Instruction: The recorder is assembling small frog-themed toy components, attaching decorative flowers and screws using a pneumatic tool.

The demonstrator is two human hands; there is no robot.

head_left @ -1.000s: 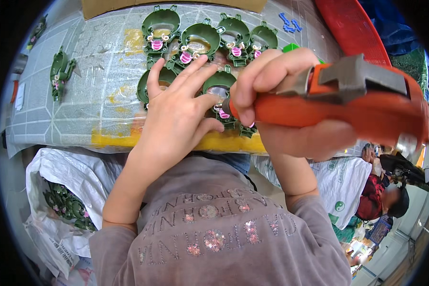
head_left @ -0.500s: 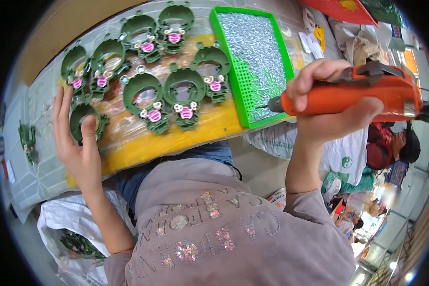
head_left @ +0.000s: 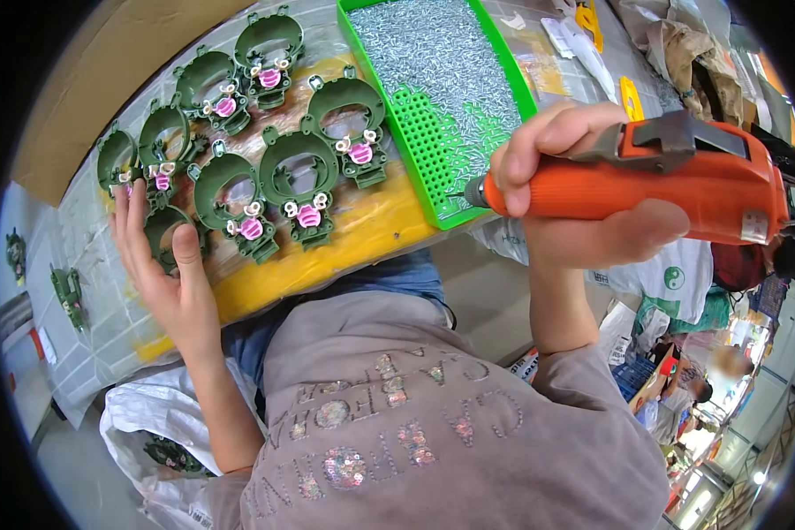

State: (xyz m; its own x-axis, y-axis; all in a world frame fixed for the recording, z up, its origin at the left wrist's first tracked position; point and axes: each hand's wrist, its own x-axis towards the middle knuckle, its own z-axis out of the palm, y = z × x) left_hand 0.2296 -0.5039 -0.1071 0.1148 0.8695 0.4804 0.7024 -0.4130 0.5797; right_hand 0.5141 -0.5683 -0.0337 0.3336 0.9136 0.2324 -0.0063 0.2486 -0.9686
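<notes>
Compared with half a second ago, the right hand (head_left: 583, 199) has brought the orange electric screwdriver (head_left: 654, 181) lower, its dark tip now just over the near corner of the green perforated plastic tray (head_left: 433, 150) heaped with small silver screws (head_left: 433, 44). Its fingers are wrapped tight round the barrel. Left of that hand lies the yellow-edged worktable (head_left: 362, 234), carrying rows of dark green ring-shaped plastic toy shells (head_left: 296, 172) with pink and white fittings. The left hand (head_left: 163, 265) lies flat and spread, gripping nothing, its palm and thumb pressing down on the nearest shell (head_left: 163, 231) at the table's front edge. Likely risks: that edge shell could slide off under an uneven push, or the driver tip could scatter screws from the tray's corner.
</notes>
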